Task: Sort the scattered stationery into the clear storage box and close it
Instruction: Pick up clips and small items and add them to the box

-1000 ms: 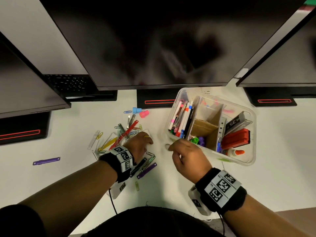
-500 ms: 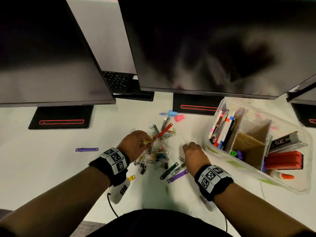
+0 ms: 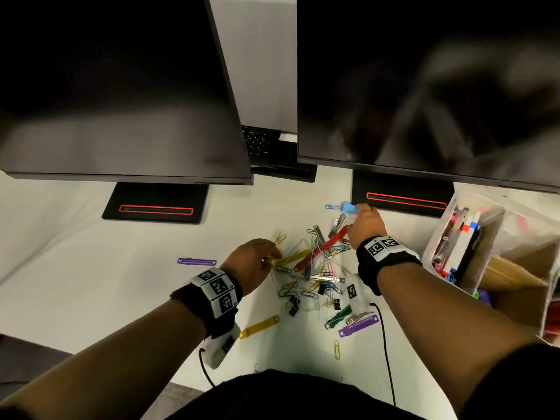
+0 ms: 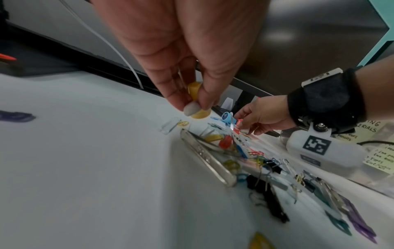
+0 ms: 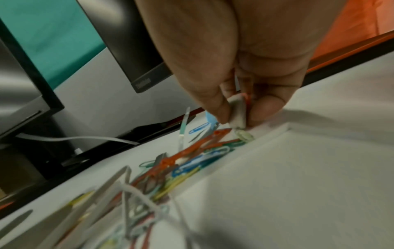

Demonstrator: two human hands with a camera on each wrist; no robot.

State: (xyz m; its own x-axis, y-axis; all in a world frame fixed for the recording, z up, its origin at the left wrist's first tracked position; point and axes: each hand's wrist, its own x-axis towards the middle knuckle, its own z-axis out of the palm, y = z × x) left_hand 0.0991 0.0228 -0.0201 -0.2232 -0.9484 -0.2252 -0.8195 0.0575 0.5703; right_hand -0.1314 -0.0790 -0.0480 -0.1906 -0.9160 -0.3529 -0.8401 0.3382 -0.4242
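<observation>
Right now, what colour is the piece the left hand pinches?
Yellow: left hand pinches a yellow piece; left wrist view.

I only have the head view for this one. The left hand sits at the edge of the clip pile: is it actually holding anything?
Observer: Yes. The left wrist view shows the left hand pinching a yellow piece between thumb and fingers.
Operator: And the right hand, by the blue cap?
Observer: In the right wrist view the right hand pinches a small pale block at its fingertips.
Operator: Anything else in that pinch?
Observer: A bit of pink-red shows behind the block; I cannot tell what it is.
</observation>
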